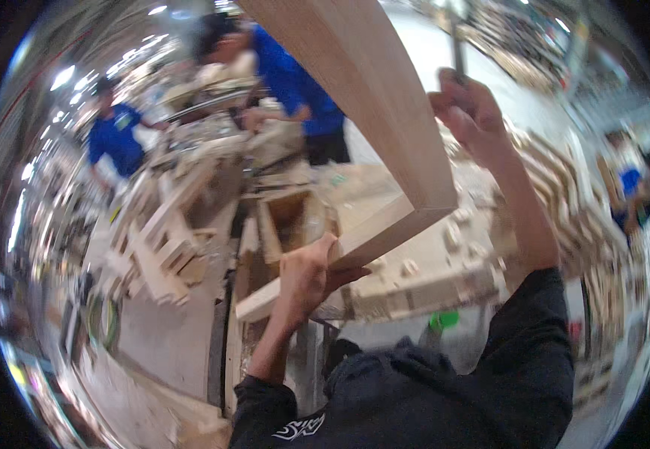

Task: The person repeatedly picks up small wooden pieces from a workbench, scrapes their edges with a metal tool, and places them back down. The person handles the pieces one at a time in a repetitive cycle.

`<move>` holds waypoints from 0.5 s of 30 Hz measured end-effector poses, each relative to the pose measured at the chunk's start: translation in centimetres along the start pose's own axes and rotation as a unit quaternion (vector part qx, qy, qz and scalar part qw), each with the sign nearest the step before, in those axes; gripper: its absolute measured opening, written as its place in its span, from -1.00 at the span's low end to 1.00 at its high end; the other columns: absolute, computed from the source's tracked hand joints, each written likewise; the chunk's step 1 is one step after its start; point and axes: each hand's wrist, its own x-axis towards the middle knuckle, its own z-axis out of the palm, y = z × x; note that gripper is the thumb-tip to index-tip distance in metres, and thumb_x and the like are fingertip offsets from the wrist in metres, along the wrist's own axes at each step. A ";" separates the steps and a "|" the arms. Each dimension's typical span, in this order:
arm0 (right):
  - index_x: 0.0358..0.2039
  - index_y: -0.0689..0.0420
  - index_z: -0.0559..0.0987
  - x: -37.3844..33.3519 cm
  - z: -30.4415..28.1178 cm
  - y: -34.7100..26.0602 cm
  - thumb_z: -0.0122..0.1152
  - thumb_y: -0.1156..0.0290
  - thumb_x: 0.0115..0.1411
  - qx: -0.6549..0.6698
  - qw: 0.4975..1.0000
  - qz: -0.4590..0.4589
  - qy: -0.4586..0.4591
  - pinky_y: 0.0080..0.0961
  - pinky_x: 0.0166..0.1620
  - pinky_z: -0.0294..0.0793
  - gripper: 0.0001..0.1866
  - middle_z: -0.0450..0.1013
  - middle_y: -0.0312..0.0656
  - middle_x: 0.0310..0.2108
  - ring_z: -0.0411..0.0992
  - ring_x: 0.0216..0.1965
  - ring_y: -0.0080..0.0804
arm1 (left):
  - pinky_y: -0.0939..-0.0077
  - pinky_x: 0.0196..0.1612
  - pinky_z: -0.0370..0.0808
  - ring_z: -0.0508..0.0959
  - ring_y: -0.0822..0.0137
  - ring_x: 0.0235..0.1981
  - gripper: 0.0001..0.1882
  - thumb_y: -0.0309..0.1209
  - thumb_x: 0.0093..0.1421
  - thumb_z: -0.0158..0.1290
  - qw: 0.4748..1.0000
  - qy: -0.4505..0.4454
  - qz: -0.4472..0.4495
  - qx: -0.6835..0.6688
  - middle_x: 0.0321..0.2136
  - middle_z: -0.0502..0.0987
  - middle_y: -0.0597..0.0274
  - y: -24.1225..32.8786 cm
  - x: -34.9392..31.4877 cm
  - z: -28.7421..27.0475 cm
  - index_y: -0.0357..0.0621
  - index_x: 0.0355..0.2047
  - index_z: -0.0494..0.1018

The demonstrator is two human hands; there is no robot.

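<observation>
My left hand (306, 277) is wrapped round the lower bar of an angled wooden frame piece (385, 228), raised above the workbench. A wide, pale board (355, 82) of that piece rises from the corner joint toward the top of the view. To the right of this board my right hand (474, 112) is lifted, its fingers closed round a slim dark tool (457, 45). The tool points upward; blur and the picture's upper edge keep its kind from showing. Below the joint lies the workbench top (377, 284), scattered with small wood bits.
A wooden box (287, 217) sits on the bench beside my left hand. Stacked wooden parts (164, 239) lie at the left, more curved ones (564, 187) at the right. Two people in blue shirts (295, 82) work across the bench; a green object (443, 321) is below its edge.
</observation>
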 end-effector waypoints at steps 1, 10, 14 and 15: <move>-0.07 0.14 0.42 -4.8 -1.6 -0.2 0.47 0.02 -0.08 -0.080 0.993 -0.018 0.084 -0.51 -0.11 0.44 -0.33 0.46 -0.27 -0.22 0.42 -0.20 -0.51 | 0.18 -0.39 0.45 0.57 -0.06 -0.44 -0.47 0.03 -0.05 0.30 0.999 -0.021 0.020 -0.025 -0.55 0.51 -0.04 1.2 0.4 3.5 -0.19 -0.41 0.40; -0.19 0.25 0.37 -31.8 -1.7 3.4 0.65 0.09 -0.33 -0.542 0.712 0.155 0.418 -0.27 -0.20 0.40 -0.20 0.33 -0.12 -0.33 0.34 -0.25 -0.14 | 0.24 -0.25 0.38 0.48 0.11 -0.28 -0.55 -0.07 -0.03 0.24 0.975 -0.180 0.119 0.058 -0.43 0.47 0.10 5.0 -2.9 24.2 -0.20 -0.37 0.41; -0.21 0.26 0.37 -36.0 -2.9 6.4 0.62 0.15 -0.29 -0.514 0.705 0.190 0.451 -0.16 -0.02 0.33 -0.26 0.32 0.06 -0.07 0.30 -0.03 -0.01 | 0.21 -0.08 0.32 0.37 0.09 -0.09 -0.50 -0.05 0.01 0.23 0.965 -0.192 0.130 0.123 -0.27 0.39 0.04 4.5 -3.5 30.5 -0.22 -0.27 0.40; -0.21 0.26 0.37 -36.5 -3.3 7.1 0.61 0.17 -0.27 -0.514 0.702 0.192 0.454 -0.13 0.04 0.30 -0.28 0.31 0.11 -0.01 0.28 0.03 0.01 | 0.16 -0.01 0.29 0.34 0.07 -0.06 -0.47 -0.05 0.00 0.24 0.969 -0.158 0.138 0.129 -0.23 0.36 0.01 4.2 -3.5 32.0 -0.22 -0.22 0.39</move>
